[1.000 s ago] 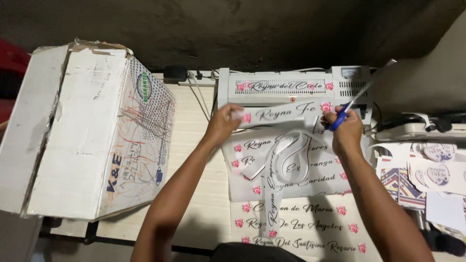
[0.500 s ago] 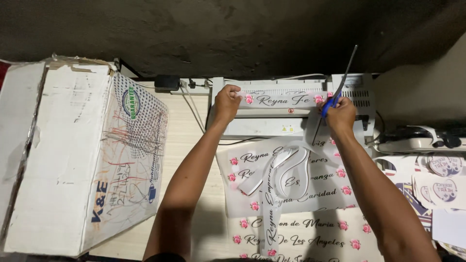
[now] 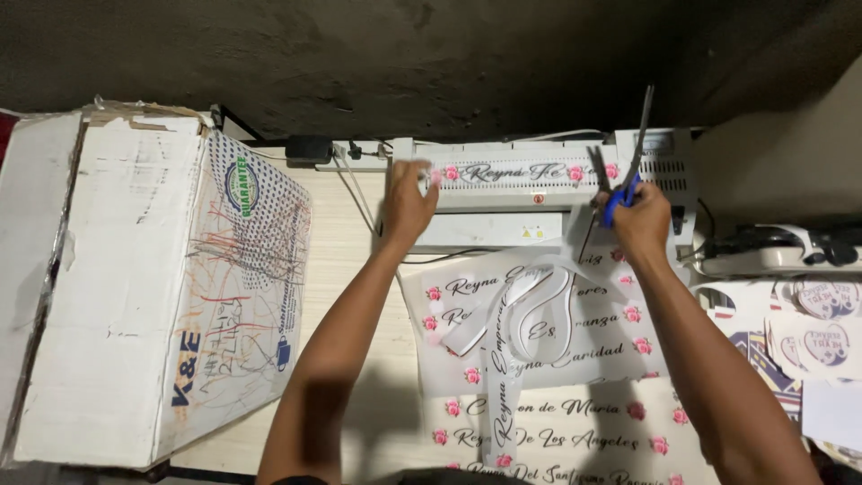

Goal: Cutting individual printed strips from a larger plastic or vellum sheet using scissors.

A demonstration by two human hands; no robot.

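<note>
Both hands now sit farther up than a second ago, off the printed sheets and at the white machine (image 3: 548, 193). The left hand (image 3: 409, 208) presses the strip (image 3: 530, 171) by its left end on the machine's top, and the right hand (image 3: 642, 220) holds the blue-handled scissors (image 3: 633, 157) more upright, blades pointing up.

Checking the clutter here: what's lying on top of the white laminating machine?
A printed strip with pink roses lies across the laminating machine, pinned by the left hand and right hand, which holds scissors. Its slot is covered.
</note>
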